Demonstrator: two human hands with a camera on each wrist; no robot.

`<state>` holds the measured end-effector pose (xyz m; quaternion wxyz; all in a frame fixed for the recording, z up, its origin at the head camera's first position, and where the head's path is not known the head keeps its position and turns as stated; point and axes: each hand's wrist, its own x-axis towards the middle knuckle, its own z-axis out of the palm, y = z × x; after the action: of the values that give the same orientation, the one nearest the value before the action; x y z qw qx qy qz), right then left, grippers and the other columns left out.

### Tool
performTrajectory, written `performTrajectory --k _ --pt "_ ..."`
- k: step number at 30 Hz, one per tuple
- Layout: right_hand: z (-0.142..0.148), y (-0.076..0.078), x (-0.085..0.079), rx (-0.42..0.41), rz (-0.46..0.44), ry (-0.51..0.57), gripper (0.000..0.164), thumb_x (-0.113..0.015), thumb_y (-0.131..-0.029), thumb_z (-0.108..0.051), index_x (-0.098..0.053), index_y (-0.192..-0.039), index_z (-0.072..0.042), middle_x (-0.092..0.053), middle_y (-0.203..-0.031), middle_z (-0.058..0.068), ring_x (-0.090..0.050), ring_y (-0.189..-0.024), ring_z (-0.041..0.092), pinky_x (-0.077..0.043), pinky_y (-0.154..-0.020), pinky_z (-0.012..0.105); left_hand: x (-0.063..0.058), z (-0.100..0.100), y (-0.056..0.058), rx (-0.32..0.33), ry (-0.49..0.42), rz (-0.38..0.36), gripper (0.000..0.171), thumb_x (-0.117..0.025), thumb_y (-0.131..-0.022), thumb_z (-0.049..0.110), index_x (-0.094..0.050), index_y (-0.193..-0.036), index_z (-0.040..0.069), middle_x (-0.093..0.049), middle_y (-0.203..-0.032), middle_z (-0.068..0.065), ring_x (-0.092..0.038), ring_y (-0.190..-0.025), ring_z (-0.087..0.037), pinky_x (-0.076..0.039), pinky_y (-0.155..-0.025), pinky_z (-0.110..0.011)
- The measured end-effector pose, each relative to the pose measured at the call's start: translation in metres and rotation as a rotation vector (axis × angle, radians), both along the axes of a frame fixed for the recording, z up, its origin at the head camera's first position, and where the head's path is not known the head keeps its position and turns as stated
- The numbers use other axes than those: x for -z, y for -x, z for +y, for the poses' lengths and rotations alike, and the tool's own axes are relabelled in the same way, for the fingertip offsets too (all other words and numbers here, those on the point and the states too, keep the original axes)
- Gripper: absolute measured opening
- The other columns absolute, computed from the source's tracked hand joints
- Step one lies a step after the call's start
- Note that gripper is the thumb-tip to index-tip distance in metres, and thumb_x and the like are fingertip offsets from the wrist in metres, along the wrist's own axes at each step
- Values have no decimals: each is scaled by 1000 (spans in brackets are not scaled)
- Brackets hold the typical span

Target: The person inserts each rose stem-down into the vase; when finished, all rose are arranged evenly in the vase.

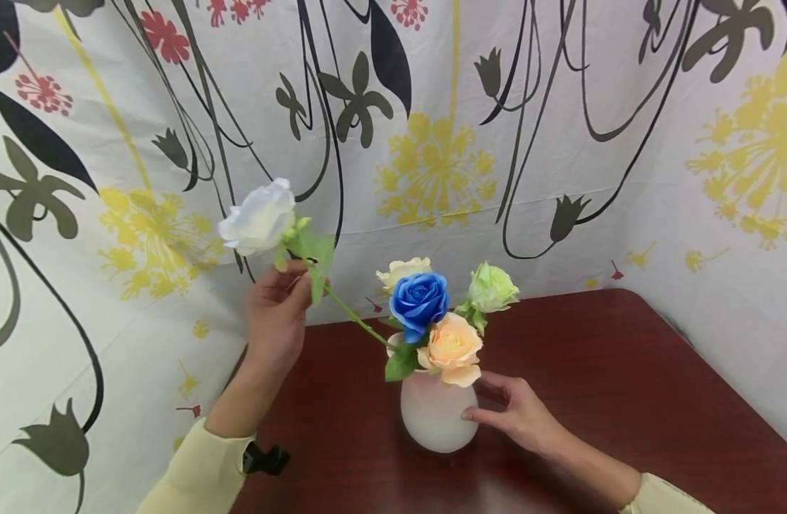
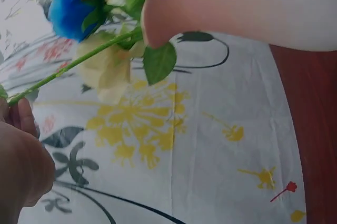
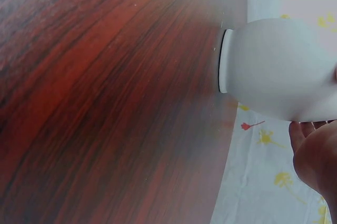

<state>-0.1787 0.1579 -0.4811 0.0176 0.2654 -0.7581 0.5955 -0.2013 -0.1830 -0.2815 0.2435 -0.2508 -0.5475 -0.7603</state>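
In the head view my left hand (image 1: 274, 321) pinches a white artificial rose (image 1: 260, 220) high on its green stem (image 1: 357, 319), just under the bloom. The stem slants down to the mouth of a white round vase (image 1: 437, 417), where flowers and leaves hide its lower end. My right hand (image 1: 521, 414) holds the vase's right side, thumb in front and fingers behind. Standing in the vase are a blue rose (image 1: 420, 301), a peach rose (image 1: 455, 341), a cream rose (image 1: 401, 271) and a pale green rose (image 1: 492, 288). In the right wrist view the vase base touches the table.
The vase stands on a dark red-brown wooden table (image 1: 579, 357). A white cloth (image 1: 432, 86) printed with flowers hangs behind the table and along both sides. A black strap (image 1: 265, 459) sits at my left wrist.
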Motion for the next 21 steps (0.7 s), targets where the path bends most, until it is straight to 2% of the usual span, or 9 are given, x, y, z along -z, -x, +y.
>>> performTrajectory --k 2,5,8,10,14,17,19,21 --pt "0 0 0 -3 -5 2 61 -89 -90 -20 -65 -145 -9 -69 -140 6 -66 -127 20 -52 -104 58 3 5 -1 -27 107 36 30 -64 -97 -18 -77 -100 9 -78 -99 -4 -75 -85 -15 -64 -77 -29" --pt "0 1 0 -8 -11 6 61 -89 -90 -20 -65 -145 -9 -69 -139 6 -66 -126 21 -52 -103 59 10 13 -1 -38 228 81 21 -66 -93 -21 -73 -97 -1 -77 -98 -2 -76 -85 -14 -65 -77 -33" --pt "1 1 1 -6 -9 7 61 -89 -90 -20 -65 -145 -8 -69 -140 7 -66 -126 22 -52 -103 59 19 22 0 -29 300 99 13 -68 -90 -24 -66 -97 -13 -76 -97 2 -76 -88 -13 -65 -79 -33" --pt "1 1 1 -5 -7 7 61 -89 -90 -20 -65 -145 -8 -69 -140 7 -66 -126 21 -52 -103 59 27 27 1 -44 355 111 13 -68 -89 -25 -64 -98 -17 -75 -97 3 -76 -91 -11 -64 -80 -31" --pt "1 2 1 -6 -5 10 60 -89 -90 -19 -66 -144 -8 -70 -138 6 -67 -125 20 -52 -103 59 39 37 0 -63 435 117 16 -71 -89 -22 -69 -102 -13 -76 -101 -8 -76 -96 -13 -64 -81 -28" --pt "0 2 2 -9 1 18 60 -89 -89 -18 -66 -143 -8 -70 -138 6 -67 -125 19 -52 -103 59 48 43 0 -40 470 121 18 -72 -91 -18 -73 -106 -8 -75 -106 -18 -76 -100 -20 -64 -85 -33" --pt "0 2 2 -11 9 25 60 -89 -89 -17 -66 -143 -7 -70 -138 7 -67 -125 19 -52 -102 58 54 45 0 -38 511 128 18 -74 -92 -16 -75 -107 -6 -75 -109 -19 -76 -103 -24 -64 -88 -37" --pt "-1 2 2 -14 16 34 60 -89 -89 -16 -66 -143 -6 -70 -138 7 -67 -125 19 -53 -102 58 62 46 0 -72 588 140 21 -76 -92 -12 -76 -110 -2 -76 -112 -16 -75 -107 -26 -63 -92 -39"
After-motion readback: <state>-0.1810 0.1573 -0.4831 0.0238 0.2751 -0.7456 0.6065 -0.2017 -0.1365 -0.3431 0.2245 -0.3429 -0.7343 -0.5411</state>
